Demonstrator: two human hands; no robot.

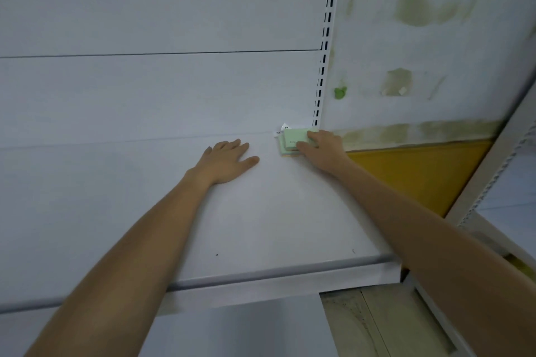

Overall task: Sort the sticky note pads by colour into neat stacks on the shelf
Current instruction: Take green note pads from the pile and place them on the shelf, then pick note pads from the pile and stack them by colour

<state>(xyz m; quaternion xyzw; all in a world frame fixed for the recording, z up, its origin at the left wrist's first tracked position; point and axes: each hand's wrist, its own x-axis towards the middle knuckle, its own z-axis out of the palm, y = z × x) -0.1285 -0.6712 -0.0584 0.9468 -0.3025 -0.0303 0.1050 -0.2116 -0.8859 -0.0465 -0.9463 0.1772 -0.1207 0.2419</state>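
Right hand on the green pads at the back corner of the shelf

From the head view, the right hand [322, 148] has its thumb and fingers closed around a small pile of green sticky note pads [293, 142], which sits on the white shelf [261, 226] tight against the slotted upright [326, 46] in the back corner; a thin orange edge shows under the green, so the pile may not be 1 colour yet. The corner probably serves as a stop to square the stack. The left hand [227, 159], just left of the pads and apart from them, lies flat and spread on the shelf, holding nothing, likely for support. A white tag [282, 129] pokes out behind the pads.
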